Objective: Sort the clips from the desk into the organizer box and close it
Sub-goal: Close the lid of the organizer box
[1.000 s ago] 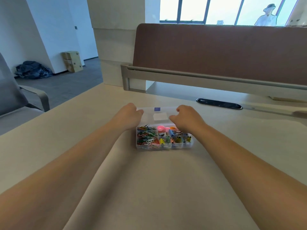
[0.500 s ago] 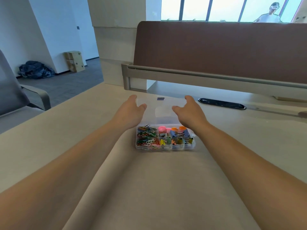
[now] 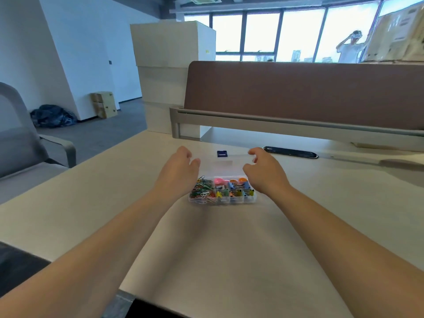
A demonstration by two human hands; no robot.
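Observation:
A clear plastic organizer box (image 3: 238, 199) stands on the desk, its compartments filled with coloured paper clips (image 3: 203, 191) on the left and binder clips (image 3: 238, 188) on the right. Its transparent lid (image 3: 223, 165), with a blue latch (image 3: 222, 154) on the far edge, is raised behind the compartments. My left hand (image 3: 180, 167) is at the lid's left edge, thumb and fingers against it. My right hand (image 3: 263, 171) pinches the lid's far right corner. I see no loose clips on the desk.
The beige desk (image 3: 229, 249) stretches toward me. A brown partition (image 3: 298, 92) on a grey rail closes off the far side, with a black cable slot (image 3: 290, 152) just beyond my right hand. A grey chair (image 3: 25, 143) stands at the left. A person stands by the windows.
My curled fingers loosened and both hands shifted out to the lid's side edges. The lid rose and now sits a little lower again. The view has tilted upward.

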